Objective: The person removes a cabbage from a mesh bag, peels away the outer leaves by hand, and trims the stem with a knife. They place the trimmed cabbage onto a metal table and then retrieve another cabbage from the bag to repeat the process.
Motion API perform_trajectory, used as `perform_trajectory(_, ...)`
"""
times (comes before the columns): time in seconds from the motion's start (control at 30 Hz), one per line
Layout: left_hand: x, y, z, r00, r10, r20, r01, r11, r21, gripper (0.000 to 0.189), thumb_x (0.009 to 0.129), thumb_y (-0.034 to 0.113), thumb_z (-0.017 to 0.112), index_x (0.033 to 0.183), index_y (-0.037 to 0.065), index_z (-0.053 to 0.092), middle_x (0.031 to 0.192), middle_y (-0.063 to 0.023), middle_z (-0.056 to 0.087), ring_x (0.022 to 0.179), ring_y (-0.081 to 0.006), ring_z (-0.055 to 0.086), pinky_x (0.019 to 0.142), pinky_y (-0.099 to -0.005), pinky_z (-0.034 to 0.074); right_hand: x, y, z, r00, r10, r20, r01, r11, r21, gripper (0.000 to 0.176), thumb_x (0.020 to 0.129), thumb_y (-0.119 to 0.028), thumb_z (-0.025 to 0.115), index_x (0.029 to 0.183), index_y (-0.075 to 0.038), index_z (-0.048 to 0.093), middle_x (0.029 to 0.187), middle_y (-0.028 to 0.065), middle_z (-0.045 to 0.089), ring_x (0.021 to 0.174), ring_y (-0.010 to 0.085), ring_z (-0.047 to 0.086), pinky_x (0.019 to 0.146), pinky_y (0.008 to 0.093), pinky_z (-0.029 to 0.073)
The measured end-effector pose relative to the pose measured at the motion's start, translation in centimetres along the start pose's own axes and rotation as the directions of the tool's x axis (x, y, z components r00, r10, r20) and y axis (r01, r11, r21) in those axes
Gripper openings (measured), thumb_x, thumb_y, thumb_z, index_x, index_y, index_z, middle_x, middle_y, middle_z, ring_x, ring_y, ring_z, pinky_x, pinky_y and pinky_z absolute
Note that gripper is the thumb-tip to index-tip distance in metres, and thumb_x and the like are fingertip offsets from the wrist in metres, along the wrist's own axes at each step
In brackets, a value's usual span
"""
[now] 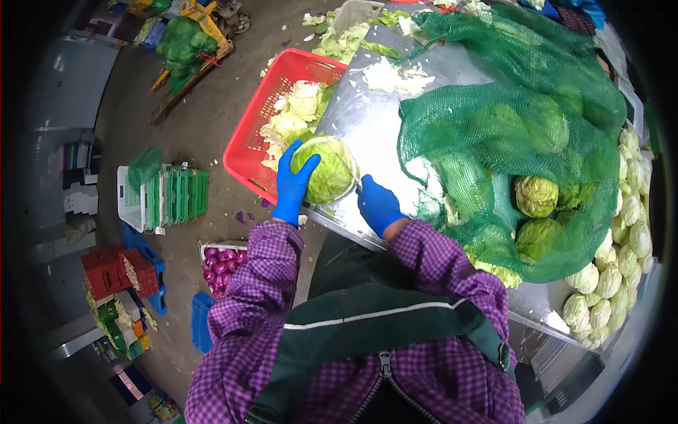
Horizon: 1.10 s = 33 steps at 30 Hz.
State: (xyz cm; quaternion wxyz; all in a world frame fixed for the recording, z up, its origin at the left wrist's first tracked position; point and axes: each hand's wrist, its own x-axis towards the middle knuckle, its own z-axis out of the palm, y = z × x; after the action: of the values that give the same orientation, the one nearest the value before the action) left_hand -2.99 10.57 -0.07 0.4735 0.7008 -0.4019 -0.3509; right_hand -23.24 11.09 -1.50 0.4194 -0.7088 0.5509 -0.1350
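A pale green cabbage [326, 169] is at the near left corner of the metal table [367, 120]. My left hand [293, 180], in a blue glove, holds its left side with fingers spread over the top. On the cabbage's right is my right hand [378, 205], also gloved in blue, with its fingers closed near the cut edge. Whatever it grips is too small to make out. Beyond the cabbage, the red basket [244, 141] holds loose pale leaves [300, 106]. A green mesh bag [452, 120] with cabbages inside covers the table's right part.
Trimmed cabbages [609, 283] are piled at the table's right edge. Leaf scraps [395, 76] lie on the metal top. On the floor to the left are stacked crates [185, 194] and a crate of purple onions [222, 267]. Part of another person's sleeve [575, 20] shows at the top right.
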Motion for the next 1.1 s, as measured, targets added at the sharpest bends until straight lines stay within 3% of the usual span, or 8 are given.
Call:
perform_trajectory(0.17,2.1,1.3,-0.4,0.964,-0.239,0.116,0.262,0.922,-0.285,0.053,0.077,0.019,0.075,0.121,0.001,0.053,0.114,-0.0115,0.059,0.104,-0.0192,0.056,0.09,-0.0298,0.045,1.3,-0.1,-0.3,0.997,-0.064,0.041,0.064,0.998,-0.007,0.015,0.086,-0.011,0.046,0.099,-0.005,0.048,0.087,0.0209,0.062,0.076,0.0404,0.061,0.068,0.0486,0.048)
perform_trajectory(0.43,3.3,1.9,-1.1,0.959,-0.221,0.178,0.25,0.955,-0.158,0.046,0.081,0.022,0.071,0.12,0.003,0.057,0.117,-0.0087,0.058,0.109,-0.0167,0.053,0.095,-0.0293,0.041,5.9,3.1,4.1,0.996,0.09,0.02,-0.09,0.996,0.017,0.023,0.087,-0.018,0.049,0.105,-0.003,0.049,0.089,0.0232,0.062,0.078,0.0426,0.06,0.072,0.0484,0.049)
perform_trajectory(0.5,3.3,0.9,-2.1,0.951,-0.253,0.177,0.283,0.942,-0.178,0.044,0.084,0.021,0.066,0.123,0.004,0.055,0.121,-0.0089,0.056,0.114,-0.017,0.05,0.098,-0.0299,0.038,7.0,4.4,3.9,0.995,-0.067,0.075,0.068,0.998,-0.008,0.026,0.087,-0.018,0.05,0.109,-0.004,0.05,0.088,0.0218,0.063,0.072,0.0365,0.063,0.064,0.0435,0.051)
perform_trajectory(0.53,3.2,0.5,-2.7,0.943,-0.241,0.229,0.3,0.915,-0.27,0.044,0.085,0.02,0.064,0.124,0.004,0.054,0.122,-0.009,0.055,0.115,-0.0175,0.049,0.099,-0.0306,0.037,7.6,2.5,1.3,0.929,0.108,0.355,-0.24,0.905,0.351,0.037,0.087,-0.018,0.05,0.121,-0.007,0.049,0.086,0.0164,0.064,0.061,0.0237,0.062,0.053,0.0354,0.051)
perform_trajectory(0.63,2.3,-1.4,-3.8,0.933,-0.186,0.307,0.317,0.828,-0.463,0.05,0.088,0.023,0.058,0.132,0.005,0.046,0.131,-0.0096,0.049,0.122,-0.0193,0.045,0.104,-0.0328,0.033,9.2,1.2,-0.4,0.92,-0.023,0.391,-0.209,0.816,0.539,0.051,0.084,-0.013,0.051,0.134,-0.01,0.043,0.084,0.0107,0.062,0.055,0.0133,0.056,0.045,0.0276,0.048)
perform_trajectory(0.93,-1.0,1.6,-2.4,0.942,-0.318,0.112,0.32,0.739,-0.593,0.073,0.083,0.018,0.068,0.142,0.007,0.026,0.134,-0.012,0.043,0.122,-0.023,0.044,0.101,-0.0345,0.039,14.1,-4.6,-5.7,0.852,-0.237,0.468,-0.069,0.834,0.547,0.052,0.083,-0.013,0.055,0.134,-0.01,0.045,0.08,0.0062,0.062,0.052,0.0084,0.053,0.045,0.0238,0.047)
perform_trajectory(1.03,-1.3,2.0,-2.2,0.923,-0.377,0.071,0.325,0.668,-0.67,0.084,0.075,0.012,0.075,0.142,0.006,0.025,0.131,-0.0121,0.046,0.119,-0.0239,0.047,0.097,-0.0351,0.043,13.6,-5.2,-5.3,0.926,-0.015,0.376,-0.121,0.935,0.334,0.05,0.09,-0.027,0.054,0.135,-0.01,0.043,0.076,0.0105,0.062,0.053,0.0178,0.057,0.049,0.0316,0.049)
perform_trajectory(1.1,-1.4,2.1,-1.6,0.929,-0.367,0.039,0.289,0.656,-0.697,0.087,0.073,0.012,0.077,0.142,0.006,0.024,0.129,-0.0138,0.046,0.116,-0.0244,0.049,0.094,-0.0355,0.046,11.3,-3.3,-4.6,0.971,-0.239,0.021,0.234,0.963,0.133,0.053,0.093,-0.037,0.05,0.137,-0.011,0.039,0.074,0.0176,0.061,0.061,0.0323,0.061,0.059,0.0404,0.049)
